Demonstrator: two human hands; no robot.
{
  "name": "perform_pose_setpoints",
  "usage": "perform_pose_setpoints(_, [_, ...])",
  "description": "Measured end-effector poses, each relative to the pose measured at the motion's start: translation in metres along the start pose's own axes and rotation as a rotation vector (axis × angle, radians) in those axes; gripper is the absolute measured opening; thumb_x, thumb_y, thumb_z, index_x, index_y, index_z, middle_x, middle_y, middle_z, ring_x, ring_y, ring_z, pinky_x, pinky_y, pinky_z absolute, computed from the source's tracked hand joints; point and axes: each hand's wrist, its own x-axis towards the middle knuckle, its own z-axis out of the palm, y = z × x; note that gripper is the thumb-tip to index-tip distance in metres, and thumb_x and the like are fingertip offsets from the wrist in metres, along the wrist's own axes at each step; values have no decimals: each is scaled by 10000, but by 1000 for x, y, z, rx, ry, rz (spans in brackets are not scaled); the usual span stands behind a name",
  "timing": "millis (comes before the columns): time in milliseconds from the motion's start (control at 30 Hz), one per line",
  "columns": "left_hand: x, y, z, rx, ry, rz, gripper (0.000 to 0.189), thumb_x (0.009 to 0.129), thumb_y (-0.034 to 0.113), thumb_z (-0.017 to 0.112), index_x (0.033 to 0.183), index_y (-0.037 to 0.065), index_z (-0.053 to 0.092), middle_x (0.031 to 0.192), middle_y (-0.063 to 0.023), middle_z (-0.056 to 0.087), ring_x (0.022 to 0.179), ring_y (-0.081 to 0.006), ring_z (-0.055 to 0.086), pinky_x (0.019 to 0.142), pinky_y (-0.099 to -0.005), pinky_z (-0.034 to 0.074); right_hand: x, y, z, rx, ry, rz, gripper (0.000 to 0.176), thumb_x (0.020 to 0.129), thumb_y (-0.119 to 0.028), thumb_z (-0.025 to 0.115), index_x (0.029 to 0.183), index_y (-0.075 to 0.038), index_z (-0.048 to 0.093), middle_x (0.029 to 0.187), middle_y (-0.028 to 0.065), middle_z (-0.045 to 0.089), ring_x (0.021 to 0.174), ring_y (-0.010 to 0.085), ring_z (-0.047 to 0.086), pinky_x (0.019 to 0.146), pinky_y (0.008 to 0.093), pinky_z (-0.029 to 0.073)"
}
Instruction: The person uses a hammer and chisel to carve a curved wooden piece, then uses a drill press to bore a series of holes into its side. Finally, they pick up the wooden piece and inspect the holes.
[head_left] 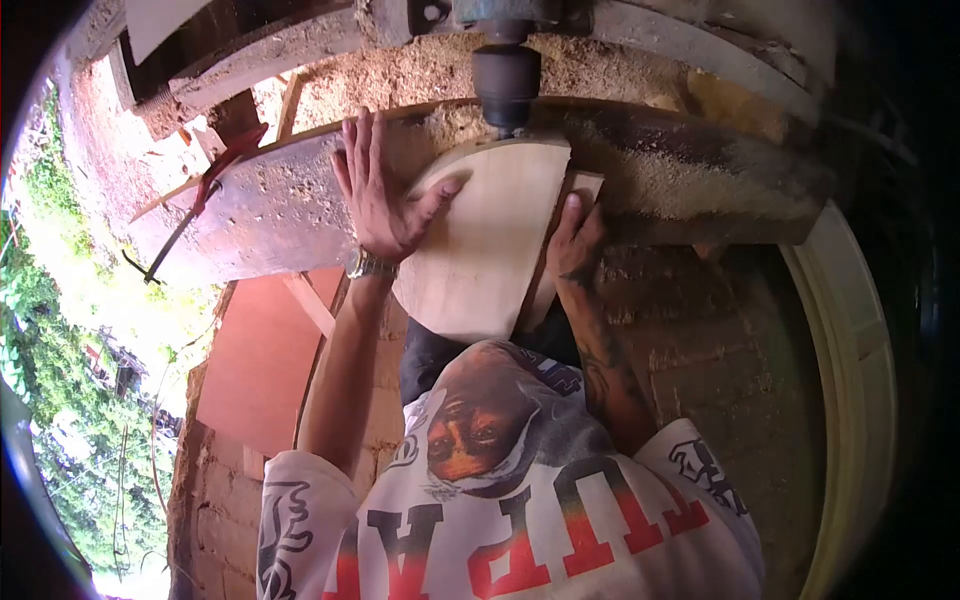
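A pale wooden board (pixel 485 235) with a curved outline lies partly on the workbench, its near end over my lap. Its far edge meets the bit below a dark machine chuck (pixel 506 85). My left hand (pixel 385 205), wearing a wristwatch (pixel 370 263), is at the board's left edge, fingers spread, thumb on the board. On the other side, my right hand (pixel 577 240) is closed round a narrow wooden piece (pixel 583 184) along the board's right edge, thumb on top. The fingers beneath are hidden.
Sawdust covers the worn workbench (pixel 690 185) and lies heaped behind it. A red clamp-like tool (pixel 228 160) is on the left. A reddish panel (pixel 268 360) leans below the bench against brickwork. A pale curved frame (pixel 850 370) stands at right.
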Motion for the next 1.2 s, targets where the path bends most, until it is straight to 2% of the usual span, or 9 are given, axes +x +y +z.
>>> perform_pose_setpoints(133, [0,4,-3,4,-26,-4,1191,726,793,683,1557,18,325,1632,-190,298,1537,-396,192,1215,-617,95,-1,15,9,32,35,-27,419,1029,-302,579,1086,113,577,952,327,636,877,503,621,762,476,504])
perform_pose_setpoints(233, [-7,3,-2,1,-39,1,1188,725,798,680,1556,24,332,1635,-189,293,1535,-401,195,1216,-615,93,-10,8,1,197,-72,67,441,1032,-310,567,1131,119,576,983,342,643,928,524,627,770,504,500])
perform_pose_setpoints(333, [-17,0,1,6,-57,25,1178,722,803,679,1554,39,346,1637,-188,290,1535,-399,195,1218,-612,86,-31,37,14,69,90,13,435,1036,-303,553,1155,114,575,1045,346,648,989,528,625,786,520,491])
perform_pose_setpoints(533, [-9,2,-6,14,-102,22,1157,721,808,675,1555,69,367,1637,-186,294,1538,-390,192,1218,-602,86,-32,-1,-2,63,-143,467,445,1021,-256,568,1263,117,539,1171,348,628,1101,513,609,894,495,502])
perform_pose_setpoints(633, [-1,-3,-11,18,-112,42,1160,715,808,682,1557,75,367,1635,-170,307,1540,-385,189,1216,-605,87,-27,-2,18,41,91,94,456,1014,-240,579,1292,117,525,1166,347,630,1099,499,621,913,487,506])
perform_pose_setpoints(767, [15,-6,-15,63,-131,70,1152,715,793,696,1554,75,365,1626,-142,333,1538,-377,193,1211,-616,86,-27,-3,25,151,135,83,417,1018,-239,573,1277,87,548,1128,305,655,1057,460,650,899,471,510])
perform_pose_setpoints(867, [14,-6,-17,74,-138,113,1126,750,784,671,1554,59,359,1599,-168,364,1527,-392,208,1206,-614,100,-33,-7,22,205,35,300,394,1030,-268,549,1230,70,573,1057,280,679,984,448,671,844,466,525])
perform_pose_setpoints(1067, [12,-2,-17,45,-138,122,1138,732,781,687,1552,62,362,1594,-165,375,1527,-396,209,1207,-616,108,-47,-1,28,134,133,241,386,1041,-315,522,1151,47,601,909,263,682,837,443,684,716,458,528])
perform_pose_setpoints(1200, [16,-5,-17,69,-139,173,1136,729,772,698,1534,42,369,1559,-177,400,1496,-395,258,1202,-605,135,-49,-9,30,109,157,258,379,1041,-320,520,1116,38,621,857,250,682,805,430,690,695,450,529])
